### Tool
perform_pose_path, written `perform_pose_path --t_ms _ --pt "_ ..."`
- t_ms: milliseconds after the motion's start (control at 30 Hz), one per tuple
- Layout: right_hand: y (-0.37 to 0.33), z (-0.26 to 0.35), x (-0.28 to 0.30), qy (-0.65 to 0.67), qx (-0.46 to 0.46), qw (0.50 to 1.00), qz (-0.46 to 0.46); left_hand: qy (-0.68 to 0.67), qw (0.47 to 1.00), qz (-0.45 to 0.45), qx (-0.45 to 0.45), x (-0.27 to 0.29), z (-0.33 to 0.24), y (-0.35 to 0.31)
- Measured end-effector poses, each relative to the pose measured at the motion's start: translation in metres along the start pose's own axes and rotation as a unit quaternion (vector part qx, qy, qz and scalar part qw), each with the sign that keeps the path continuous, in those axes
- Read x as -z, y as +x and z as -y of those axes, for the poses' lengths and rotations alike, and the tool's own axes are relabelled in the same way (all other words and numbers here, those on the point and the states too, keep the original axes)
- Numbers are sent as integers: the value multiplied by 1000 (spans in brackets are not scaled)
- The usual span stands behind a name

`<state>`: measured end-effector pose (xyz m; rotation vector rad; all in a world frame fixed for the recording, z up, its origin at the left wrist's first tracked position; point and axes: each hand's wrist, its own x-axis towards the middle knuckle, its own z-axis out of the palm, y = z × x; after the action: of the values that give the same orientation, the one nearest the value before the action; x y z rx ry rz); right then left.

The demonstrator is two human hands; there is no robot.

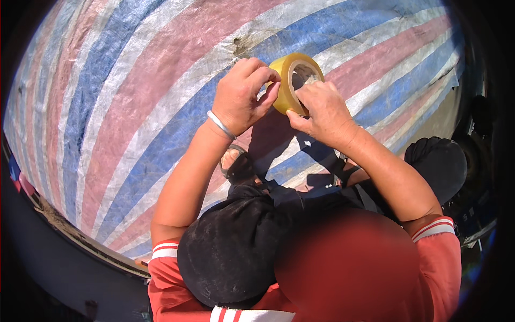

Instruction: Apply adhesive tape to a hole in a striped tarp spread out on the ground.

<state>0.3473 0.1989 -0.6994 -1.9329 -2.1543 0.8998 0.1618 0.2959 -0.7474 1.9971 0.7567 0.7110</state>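
A wide roll of yellowish clear packing tape is held up in front of me, its pale core ring turned toward the right. My right hand grips it, with fingers in the core and the thumb on the lower rim. At the roll's left side, my left hand has its fingers curled and its thumb and fingertips close together against the outer tape face. Whether a loose tape end lies in that pinch is too small to make out. A pale band circles my left wrist.
A striped red, white and blue plastic sheet spreads beneath, with a torn spot beyond my left hand. My sandalled foot and dark-clad knees are below the hands. Dark machine-like parts stand at the right edge.
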Motion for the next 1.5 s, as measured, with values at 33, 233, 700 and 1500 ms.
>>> perform_pose_path --t_ms 33,233,700,1500 --pt "0 -1 0 1 -1 1000 1 4 1000 15 -4 -1 -1 1" --pt "-3 1 2 -6 14 1000 -4 9 997 68 -35 0 3 7" --pt "-2 2 0 19 11 999 -37 -9 997 31 -69 -3 -3 -5" --pt "-5 9 2 -18 40 999 -29 69 991 81 -83 19 -7 2"
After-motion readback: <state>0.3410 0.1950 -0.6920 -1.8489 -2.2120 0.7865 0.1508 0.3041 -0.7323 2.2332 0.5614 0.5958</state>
